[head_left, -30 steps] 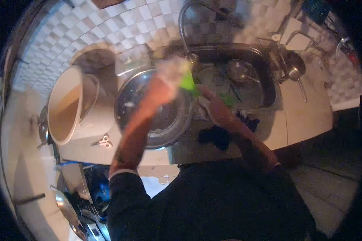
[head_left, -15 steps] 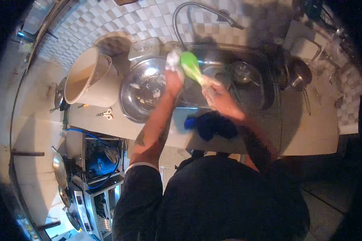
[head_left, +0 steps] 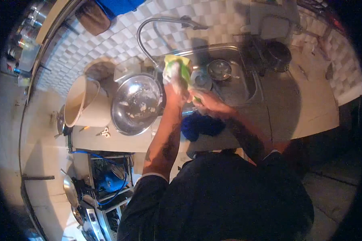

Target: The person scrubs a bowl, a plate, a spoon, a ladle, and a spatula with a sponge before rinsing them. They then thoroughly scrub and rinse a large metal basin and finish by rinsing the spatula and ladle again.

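My left hand (head_left: 177,85), covered in foam, presses a yellow sponge (head_left: 173,59) against a green utensil (head_left: 185,73) over the left part of the sink. Lower and to the right, my right hand (head_left: 207,100) is closed around the utensil's handle end. The utensil's wide green part lies under the foamy fingers, partly hidden. Left of my hands sits a large metal bowl (head_left: 136,105) with pale residue inside. Beyond my right hand, a small round metal dish (head_left: 219,70) lies in the sink (head_left: 245,90).
A curved faucet (head_left: 142,38) rises behind the sink. On the left stand a big beige bucket (head_left: 98,105) and scissors (head_left: 105,132). A dark blue cloth (head_left: 203,126) lies at the counter's front. A dark pot (head_left: 277,56) is at the right.
The foamy left hand and sponge have come onto the green utensil, which was apart from them and uncovered before. The camera view has shifted.
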Demonstrator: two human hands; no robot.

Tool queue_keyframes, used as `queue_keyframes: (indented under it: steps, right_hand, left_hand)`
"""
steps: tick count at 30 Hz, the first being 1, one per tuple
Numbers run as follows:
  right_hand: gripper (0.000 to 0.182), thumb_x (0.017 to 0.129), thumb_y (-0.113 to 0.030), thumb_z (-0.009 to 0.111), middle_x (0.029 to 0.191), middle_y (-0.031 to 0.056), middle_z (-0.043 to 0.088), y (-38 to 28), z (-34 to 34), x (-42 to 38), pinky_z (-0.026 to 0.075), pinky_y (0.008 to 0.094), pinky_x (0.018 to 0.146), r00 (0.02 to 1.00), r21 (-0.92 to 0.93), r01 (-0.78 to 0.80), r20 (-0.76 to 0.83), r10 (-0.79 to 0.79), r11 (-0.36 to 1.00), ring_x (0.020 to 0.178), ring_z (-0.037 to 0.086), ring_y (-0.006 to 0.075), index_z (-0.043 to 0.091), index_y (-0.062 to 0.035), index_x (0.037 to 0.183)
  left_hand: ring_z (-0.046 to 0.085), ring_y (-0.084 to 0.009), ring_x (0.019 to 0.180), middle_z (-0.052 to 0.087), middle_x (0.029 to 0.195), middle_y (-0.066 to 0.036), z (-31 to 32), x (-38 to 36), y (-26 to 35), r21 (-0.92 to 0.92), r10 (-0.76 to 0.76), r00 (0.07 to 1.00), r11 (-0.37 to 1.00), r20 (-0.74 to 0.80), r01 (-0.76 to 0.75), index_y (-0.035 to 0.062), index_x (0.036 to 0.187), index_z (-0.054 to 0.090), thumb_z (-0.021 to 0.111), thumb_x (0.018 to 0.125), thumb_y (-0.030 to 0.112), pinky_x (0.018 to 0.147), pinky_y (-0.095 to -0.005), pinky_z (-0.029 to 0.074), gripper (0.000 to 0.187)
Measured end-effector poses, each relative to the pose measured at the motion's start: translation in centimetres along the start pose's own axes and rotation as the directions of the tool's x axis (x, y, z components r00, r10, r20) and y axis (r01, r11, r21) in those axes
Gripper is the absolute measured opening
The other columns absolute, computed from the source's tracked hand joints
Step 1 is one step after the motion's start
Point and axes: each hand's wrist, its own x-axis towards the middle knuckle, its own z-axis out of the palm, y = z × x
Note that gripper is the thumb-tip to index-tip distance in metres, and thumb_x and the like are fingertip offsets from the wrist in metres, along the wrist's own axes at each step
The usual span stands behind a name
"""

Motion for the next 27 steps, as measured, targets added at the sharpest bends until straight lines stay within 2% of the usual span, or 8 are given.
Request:
queue_keyframes:
  steps: [7, 12, 16, 20, 24, 25, 26, 27]
  right_hand:
    - [0.038, 0.099, -0.044, 0.041, 0.065, -0.0063, 0.043, -1.1, 0.1, -1.9, 0.033, 0.0229, 0.045, 0.987, 0.201, -0.14, -0.055, 0.154, 0.97, 0.051, 0.04, 0.0044, 0.056, -0.0094, 0.094]
    - [0.039, 0.096, -0.046, 0.047, 0.08, -0.002, 0.055, 1.5, 0.3, -1.2, 0.04, 0.0221, 0.052, 0.975, 0.156, 0.117, -0.204, -0.084, 0.981, 0.064, 0.05, 0.0059, 0.058, -0.0094, 0.105]
    - [0.033, 0.095, -0.039, 0.052, 0.091, -0.0008, 0.061, 0.1, 1.1, -0.8, 0.045, 0.0224, 0.06, 0.888, 0.174, 0.288, -0.416, -0.195, 0.942, 0.076, 0.057, 0.0073, 0.059, -0.0101, 0.11]
    - [0.029, 0.094, -0.032, 0.057, 0.095, 0.0006, 0.063, 0.5, -0.6, 1.5, 0.048, 0.0247, 0.066, 0.792, -0.029, 0.379, -0.506, -0.341, 0.925, 0.081, 0.058, 0.0095, 0.062, -0.0079, 0.109]
    - [0.022, 0.094, -0.024, 0.057, 0.089, 0.0018, 0.066, -0.8, -2.6, 3.3, 0.048, 0.0266, 0.067, 0.794, 0.078, 0.1, -0.607, -0.032, 0.992, 0.079, 0.059, 0.0092, 0.065, -0.0061, 0.106]
    - [0.024, 0.093, -0.021, 0.056, 0.097, 0.0062, 0.066, 2.7, -5.5, 4.2, 0.048, 0.0319, 0.08, 0.837, -0.245, 0.134, -0.491, -0.242, 0.96, 0.091, 0.06, 0.0165, 0.062, -0.0042, 0.11]
    - [0.028, 0.091, -0.025, 0.058, 0.098, 0.0078, 0.066, 5.0, -7.6, 4.9, 0.048, 0.0337, 0.081, 0.856, -0.397, 0.117, -0.424, -0.295, 0.91, 0.091, 0.061, 0.0183, 0.062, -0.0044, 0.11]
    - [0.032, 0.089, -0.029, 0.059, 0.098, 0.0095, 0.066, 7.0, -10.2, 5.4, 0.048, 0.0355, 0.081, 0.875, -0.508, 0.019, -0.408, -0.26, 0.861, 0.091, 0.061, 0.0201, 0.063, -0.0045, 0.11]
  left_hand:
    - [0.066, -0.0269, 0.089, 0.061, 0.102, -0.016, 0.0, -0.1, -2.2, 0.354, 0.027, 1.0, 0.935, -0.003, -0.024, -0.0006, 0.118, 0.05, 0.058, 0.092, 0.029, 0.076, -0.0353, 0.056, 0.04]
    - [0.061, -0.0162, 0.074, 0.065, 0.092, -0.009, 1.1, -1.5, -2.0, 0.529, 0.052, 0.998, 0.846, 0.037, -0.063, 0.0009, 0.108, 0.056, 0.055, 0.093, 0.037, 0.063, -0.0291, 0.049, 0.039]
    - [0.061, -0.0246, 0.091, 0.064, 0.103, -0.015, -0.4, -1.9, -3.8, 0.517, 0.002, 0.994, 0.854, 0.105, -0.056, -0.0023, 0.113, 0.058, 0.043, 0.098, 0.038, 0.082, -0.0355, 0.047, 0.045]
    - [0.051, -0.042, 0.118, 0.055, 0.124, -0.026, -5.5, -2.9, -11.6, 0.605, 0.433, 0.79, 0.509, 0.435, -0.612, -0.0073, 0.125, 0.051, 0.021, 0.1, 0.031, 0.103, -0.0484, 0.036, 0.055]
    - [0.055, -0.0396, 0.11, 0.058, 0.116, -0.024, -6.7, -4.6, -11.9, 0.711, 0.25, 0.786, 0.334, 0.566, -0.619, -0.0071, 0.119, 0.054, 0.034, 0.095, 0.008, 0.095, -0.0454, 0.044, 0.034]
    - [0.058, -0.0386, 0.103, 0.06, 0.11, -0.023, -6.4, -5.0, -10.2, 0.787, 0.058, 0.807, 0.189, 0.588, -0.587, -0.0064, 0.115, 0.056, 0.039, 0.091, 0.002, 0.088, -0.0441, 0.048, 0.03]
    - [0.059, -0.0387, 0.098, 0.061, 0.105, -0.022, -7.3, -5.7, -9.9, 0.598, 0.381, 0.6, 0.14, 0.703, -0.789, -0.0049, 0.114, 0.056, 0.042, 0.088, 0.0, 0.083, -0.0437, 0.049, 0.03]
    - [0.059, -0.0392, 0.096, 0.06, 0.104, -0.022, -8.5, -5.9, -9.2, 0.65, 0.377, 0.651, 0.151, 0.659, -0.745, -0.0044, 0.113, 0.056, 0.043, 0.086, -0.001, 0.082, -0.0441, 0.049, 0.03]
